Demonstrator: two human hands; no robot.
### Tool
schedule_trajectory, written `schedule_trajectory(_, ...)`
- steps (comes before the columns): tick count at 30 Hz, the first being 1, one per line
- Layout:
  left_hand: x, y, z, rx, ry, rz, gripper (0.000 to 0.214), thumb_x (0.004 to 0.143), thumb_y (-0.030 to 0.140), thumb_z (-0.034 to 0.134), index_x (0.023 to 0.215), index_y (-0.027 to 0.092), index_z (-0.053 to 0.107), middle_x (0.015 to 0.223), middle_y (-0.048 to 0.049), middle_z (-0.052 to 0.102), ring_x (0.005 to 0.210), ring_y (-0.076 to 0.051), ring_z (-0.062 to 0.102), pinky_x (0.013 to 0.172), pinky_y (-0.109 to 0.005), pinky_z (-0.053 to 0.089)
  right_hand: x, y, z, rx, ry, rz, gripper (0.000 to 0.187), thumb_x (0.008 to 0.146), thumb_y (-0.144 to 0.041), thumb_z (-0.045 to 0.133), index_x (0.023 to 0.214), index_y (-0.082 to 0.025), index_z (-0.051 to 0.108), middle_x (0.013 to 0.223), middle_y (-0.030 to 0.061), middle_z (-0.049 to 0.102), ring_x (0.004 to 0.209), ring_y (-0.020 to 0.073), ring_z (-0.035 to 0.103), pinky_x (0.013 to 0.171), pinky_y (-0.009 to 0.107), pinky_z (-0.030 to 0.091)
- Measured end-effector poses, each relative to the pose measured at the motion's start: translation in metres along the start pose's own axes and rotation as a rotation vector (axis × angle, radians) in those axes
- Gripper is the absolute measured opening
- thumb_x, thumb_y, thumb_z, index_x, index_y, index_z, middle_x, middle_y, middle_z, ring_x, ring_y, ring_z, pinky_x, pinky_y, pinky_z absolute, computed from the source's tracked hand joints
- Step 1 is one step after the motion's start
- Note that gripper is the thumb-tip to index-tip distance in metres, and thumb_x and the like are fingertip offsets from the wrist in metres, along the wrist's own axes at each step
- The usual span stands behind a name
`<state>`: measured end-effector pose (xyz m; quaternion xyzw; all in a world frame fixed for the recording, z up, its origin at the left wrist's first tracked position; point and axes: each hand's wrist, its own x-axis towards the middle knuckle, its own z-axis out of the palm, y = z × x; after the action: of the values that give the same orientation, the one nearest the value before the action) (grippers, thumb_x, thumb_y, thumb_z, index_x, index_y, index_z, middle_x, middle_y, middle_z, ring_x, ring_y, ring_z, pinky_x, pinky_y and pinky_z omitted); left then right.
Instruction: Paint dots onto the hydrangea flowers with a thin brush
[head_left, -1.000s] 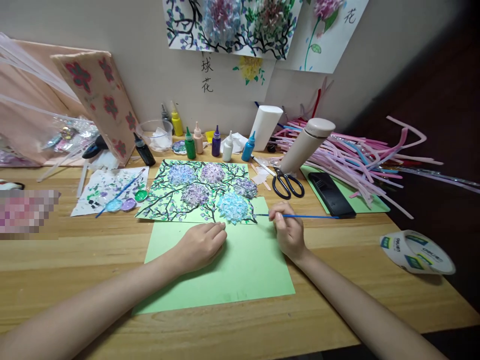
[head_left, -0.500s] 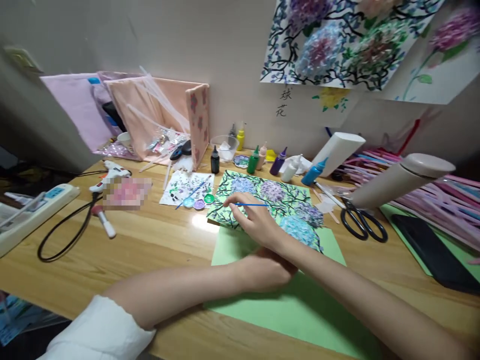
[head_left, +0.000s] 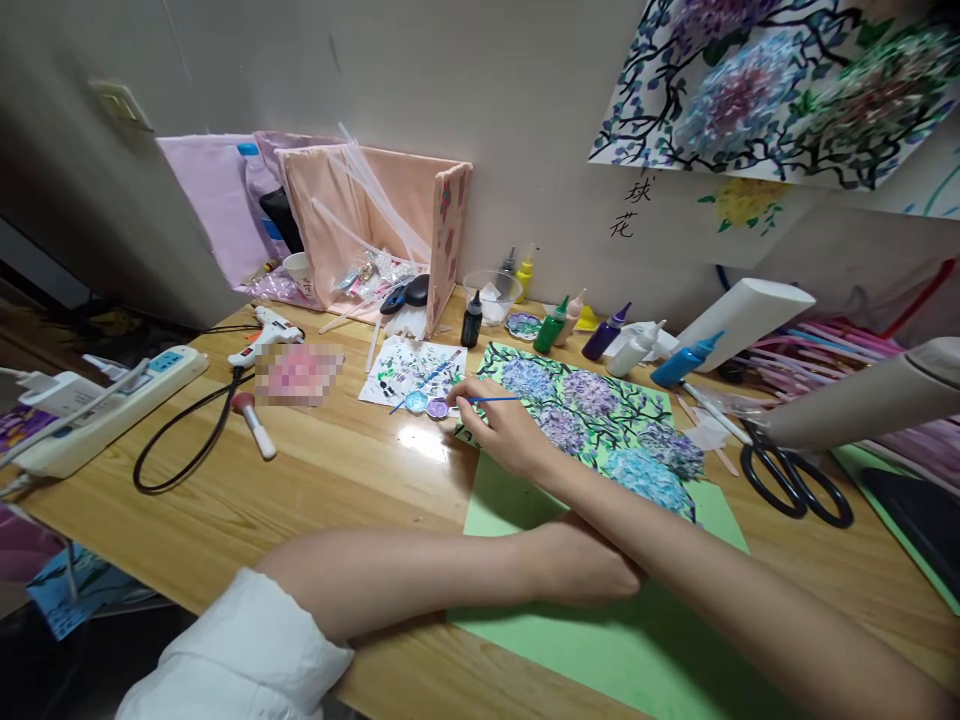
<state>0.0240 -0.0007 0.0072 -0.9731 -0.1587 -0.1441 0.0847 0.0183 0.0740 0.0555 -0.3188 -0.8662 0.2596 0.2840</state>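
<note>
My right hand [head_left: 499, 425] is closed around a thin paintbrush with a blue handle [head_left: 496, 399]. Its fingertips are by the small paint palette [head_left: 437, 407], where light blue and purple wells show; the hand covers its right side. Beneath that hand lies a painting [head_left: 592, 393] of blue and purple flower clusters with black branches on green. My left hand [head_left: 589, 562] rests over green paper [head_left: 517, 500], tucked under my right forearm, its fingers hidden. A second blue brush [head_left: 424, 382] lies across paint-spotted paper [head_left: 386, 368].
Paint bottles, among them black [head_left: 472, 322], green [head_left: 551, 328] and blue [head_left: 686, 360], stand behind the painting. Black-handled scissors [head_left: 795, 480] and a tumbler [head_left: 870, 395] are at right. To the left are a glue gun [head_left: 270, 335], its cable and a power strip [head_left: 112, 415].
The view has swung left. My right hand has shifted left with the brush, from over the painting's left part to the palette, covering its green well. My left hand stays under the right forearm.
</note>
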Motion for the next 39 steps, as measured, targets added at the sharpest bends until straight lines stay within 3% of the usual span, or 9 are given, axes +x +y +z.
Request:
schedule_trajectory(5, -0.001, 0.0, 0.003, 0.024, 0.036, 0.048, 0.032, 0.084, 0.01, 0.041, 0.108, 0.009, 0.063, 0.117, -0.0114, 0.06, 0.111, -0.025, 0.052, 0.095, -0.036, 0.042, -0.001, -0.004, -0.006, 0.011, 0.01, -0.003, 0.014, 0.089, -0.017, 0.041, 0.087, -0.019, 0.055, 0.085, 0.005, 0.061, 0.084, 0.0181, 0.053, 0.075, 0.03, 0.038)
schedule_trajectory(9, 0.0, 0.0, 0.006, -0.001, 0.052, -0.006, 0.031, 0.084, 0.009, 0.04, 0.11, 0.005, 0.057, 0.112, -0.015, 0.061, 0.105, -0.025, 0.055, 0.09, -0.035, 0.045, -0.02, -0.008, -0.036, 0.098, 0.19, -0.002, 0.017, 0.091, -0.018, 0.038, 0.092, -0.02, 0.055, 0.091, 0.0047, 0.061, 0.088, 0.0174, 0.055, 0.079, 0.031, 0.04)
schedule_trajectory(14, 0.0, 0.002, 0.002, -0.038, 0.025, -0.099, 0.011, 0.082, 0.01, 0.042, 0.082, 0.011, 0.054, 0.08, -0.0125, 0.062, 0.072, -0.021, 0.061, 0.06, -0.031, 0.051, -0.094, 0.021, -0.089, 0.109, 0.543, 0.102, 0.013, 0.089, -0.024, 0.044, 0.09, -0.022, 0.056, 0.088, 0.0029, 0.057, 0.084, 0.0166, 0.055, 0.077, 0.031, 0.042)
schedule_trajectory(17, -0.001, 0.002, -0.001, -0.047, 0.031, -0.132, 0.01, 0.082, 0.008, 0.041, 0.082, 0.012, 0.051, 0.09, -0.0159, 0.062, 0.082, -0.022, 0.062, 0.063, -0.03, 0.052, -0.15, 0.049, -0.111, 0.135, 0.746, 0.199, 0.008, 0.086, -0.023, 0.047, 0.084, -0.021, 0.055, 0.083, 0.0023, 0.054, 0.077, 0.0159, 0.052, 0.07, 0.03, 0.041)
schedule_trajectory(21, 0.0, 0.001, -0.001, -0.066, 0.061, -0.139, 0.013, 0.083, 0.007, 0.039, 0.083, 0.011, 0.052, 0.101, -0.018, 0.061, 0.094, -0.024, 0.061, 0.072, -0.032, 0.054, -0.211, 0.07, -0.117, 0.225, 0.858, 0.203, 0.014, 0.082, -0.021, 0.042, 0.07, -0.02, 0.049, 0.07, 0.0008, 0.048, 0.066, 0.0153, 0.046, 0.062, 0.03, 0.036)
schedule_trajectory(26, 0.002, -0.002, -0.001, -0.061, 0.088, -0.142, 0.015, 0.086, 0.009, 0.039, 0.082, 0.011, 0.053, 0.106, -0.0159, 0.062, 0.094, -0.023, 0.062, 0.075, -0.032, 0.055, -0.237, 0.076, -0.105, 0.203, 0.776, 0.163, 0.019, 0.084, -0.021, 0.037, 0.066, -0.02, 0.043, 0.063, 0.0, 0.043, 0.061, 0.0156, 0.041, 0.06, 0.031, 0.032)
schedule_trajectory(30, 0.003, -0.004, -0.002, -0.053, 0.094, -0.142, 0.017, 0.086, 0.01, 0.037, 0.082, 0.013, 0.053, 0.104, -0.0135, 0.064, 0.092, -0.022, 0.063, 0.073, -0.032, 0.056, -0.237, 0.077, -0.102, 0.138, 0.637, 0.118, 0.02, 0.087, -0.022, 0.035, 0.069, -0.021, 0.043, 0.064, 0.0005, 0.044, 0.064, 0.0161, 0.041, 0.061, 0.032, 0.031)
schedule_trajectory(39, 0.005, -0.006, -0.003, -0.073, 0.121, -0.125, 0.017, 0.085, 0.008, 0.039, 0.082, 0.012, 0.055, 0.101, -0.013, 0.066, 0.093, -0.022, 0.064, 0.073, -0.032, 0.057, -0.233, 0.074, -0.108, 0.031, 0.558, 0.155, 0.02, 0.087, -0.019, 0.033, 0.069, -0.021, 0.041, 0.065, 0.0009, 0.044, 0.065, 0.0163, 0.043, 0.061, 0.032, 0.033)
